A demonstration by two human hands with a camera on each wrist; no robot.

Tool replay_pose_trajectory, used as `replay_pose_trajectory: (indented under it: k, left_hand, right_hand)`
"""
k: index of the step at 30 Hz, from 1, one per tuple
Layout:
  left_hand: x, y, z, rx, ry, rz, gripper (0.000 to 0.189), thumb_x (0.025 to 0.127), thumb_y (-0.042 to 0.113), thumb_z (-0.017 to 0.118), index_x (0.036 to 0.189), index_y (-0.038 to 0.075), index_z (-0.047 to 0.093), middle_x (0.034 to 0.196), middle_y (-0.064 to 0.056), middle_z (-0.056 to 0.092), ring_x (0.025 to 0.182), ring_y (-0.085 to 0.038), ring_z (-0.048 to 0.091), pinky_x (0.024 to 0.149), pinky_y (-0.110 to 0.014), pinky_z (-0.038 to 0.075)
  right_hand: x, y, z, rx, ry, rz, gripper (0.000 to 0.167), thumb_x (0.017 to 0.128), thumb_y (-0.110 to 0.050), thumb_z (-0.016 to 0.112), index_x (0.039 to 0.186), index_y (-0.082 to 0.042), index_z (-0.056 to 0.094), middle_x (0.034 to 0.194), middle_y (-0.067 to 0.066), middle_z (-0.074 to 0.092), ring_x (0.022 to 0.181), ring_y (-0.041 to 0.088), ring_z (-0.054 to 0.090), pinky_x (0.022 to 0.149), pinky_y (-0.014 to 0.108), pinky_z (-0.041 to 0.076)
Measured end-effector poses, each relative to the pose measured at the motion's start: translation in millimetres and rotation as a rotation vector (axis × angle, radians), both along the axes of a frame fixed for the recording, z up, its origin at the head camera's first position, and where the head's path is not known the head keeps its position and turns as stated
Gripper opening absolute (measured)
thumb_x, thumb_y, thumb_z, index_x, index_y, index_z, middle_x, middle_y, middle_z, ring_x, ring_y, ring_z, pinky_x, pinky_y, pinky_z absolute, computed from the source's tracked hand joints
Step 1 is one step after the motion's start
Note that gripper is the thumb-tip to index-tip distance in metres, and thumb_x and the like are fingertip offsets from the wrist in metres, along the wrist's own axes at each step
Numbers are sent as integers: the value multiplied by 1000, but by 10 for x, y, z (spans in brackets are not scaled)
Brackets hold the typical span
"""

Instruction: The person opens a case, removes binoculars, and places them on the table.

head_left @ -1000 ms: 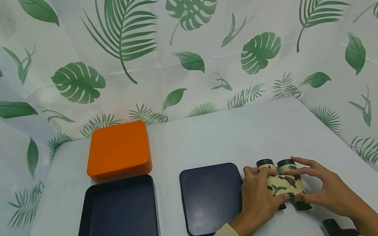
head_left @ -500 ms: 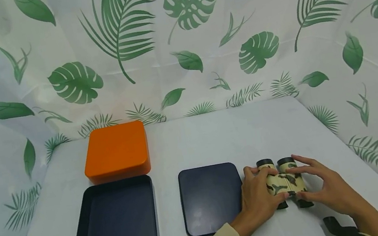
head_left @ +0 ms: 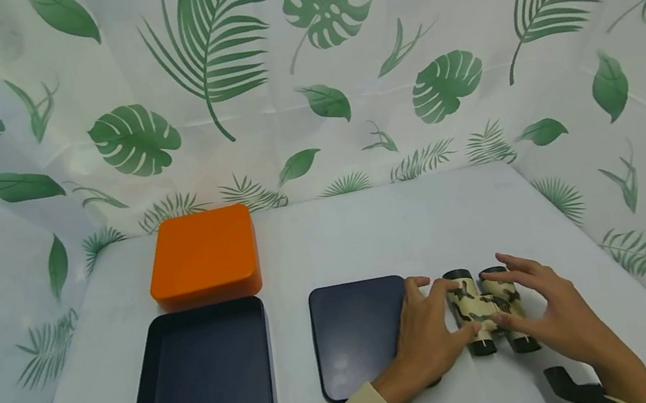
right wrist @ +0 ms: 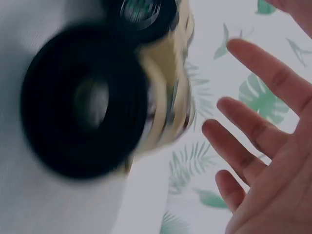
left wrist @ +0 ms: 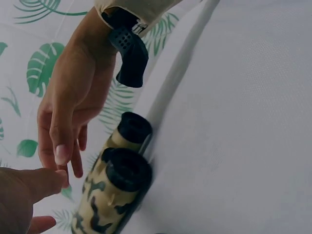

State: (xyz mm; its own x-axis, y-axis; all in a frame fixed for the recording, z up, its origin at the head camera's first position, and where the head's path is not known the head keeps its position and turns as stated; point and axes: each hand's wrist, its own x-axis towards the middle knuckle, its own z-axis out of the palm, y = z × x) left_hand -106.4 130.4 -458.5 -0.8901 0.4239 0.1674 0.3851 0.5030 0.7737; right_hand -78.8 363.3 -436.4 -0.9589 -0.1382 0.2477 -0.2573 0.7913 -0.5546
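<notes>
Camouflage-patterned binoculars (head_left: 482,306) with black ends lie on the white table at the right. My left hand (head_left: 423,333) hovers at their left side, thumb and fingers loosely bent, its wrist over the dark lid's edge. My right hand (head_left: 559,315) is spread at their right side. In the left wrist view, the binoculars (left wrist: 100,200) stand apart from both hands, and the tips of the two hands come close together. The right wrist view has the binoculars (right wrist: 163,105) blurred and near; the fingers of my right hand (right wrist: 273,151) are extended away from them.
A flat dark blue lid (head_left: 357,337) lies left of my left hand. Farther left is an open dark tray (head_left: 205,375), with an orange box (head_left: 205,255) behind it. A leaf-printed curtain (head_left: 371,102) borders the table. Black wrist-camera mounts (head_left: 571,388) hang at both wrists.
Both hands have let go of the binoculars and opened slightly away; my left hand moved left. The binoculars' upward-facing pattern looks different, as if they have been turned.
</notes>
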Motion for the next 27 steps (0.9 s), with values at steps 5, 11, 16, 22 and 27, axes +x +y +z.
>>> replay_pose_trajectory:
  k: [5, 11, 16, 22, 27]
  left_hand:
    - [-35, -136, 105, -59, 79, -14, 60, 98, 44, 75, 149, 20, 55, 154, -17, 43, 132, -22, 52, 103, -33, 53]
    - [-59, -322, 215, -215, 181, -1, 72, 100, 54, 70, 158, 19, 47, 163, -17, 40, 147, -30, 43, 113, -41, 50]
    - [-96, -526, 311, -348, 211, 22, 85, 97, 60, 71, 165, 21, 38, 173, -20, 27, 159, -38, 30, 119, -52, 45]
    - [-142, -832, 431, -398, 245, 48, 94, 96, 63, 69, 169, 18, 30, 178, -22, 12, 166, -43, 11, 126, -59, 35]
    - [-186, -1087, 495, -439, 241, 37, 97, 99, 64, 63, 171, 16, 21, 179, -20, -6, 167, -43, -5, 131, -62, 23]
  right_hand:
    - [-78, -194, 39, 41, 71, -49, 62, 84, -24, 91, 142, -22, 68, 156, 23, 54, 135, 56, 47, 96, 84, 27]
    - [-161, -430, 96, 57, 160, -64, 69, 88, -22, 87, 152, -21, 60, 157, 25, 53, 133, 54, 45, 97, 84, 27]
    - [-215, -633, 165, 115, 173, -63, 74, 94, -28, 82, 160, -22, 49, 164, 25, 45, 142, 54, 37, 100, 83, 25]
    - [-294, -855, 194, 154, 152, -43, 81, 98, -41, 76, 167, -24, 38, 172, 22, 33, 156, 51, 25, 109, 84, 17]
    - [-384, -1065, 192, 180, 137, -23, 84, 99, -42, 74, 169, -23, 33, 174, 23, 27, 160, 52, 18, 115, 81, 16]
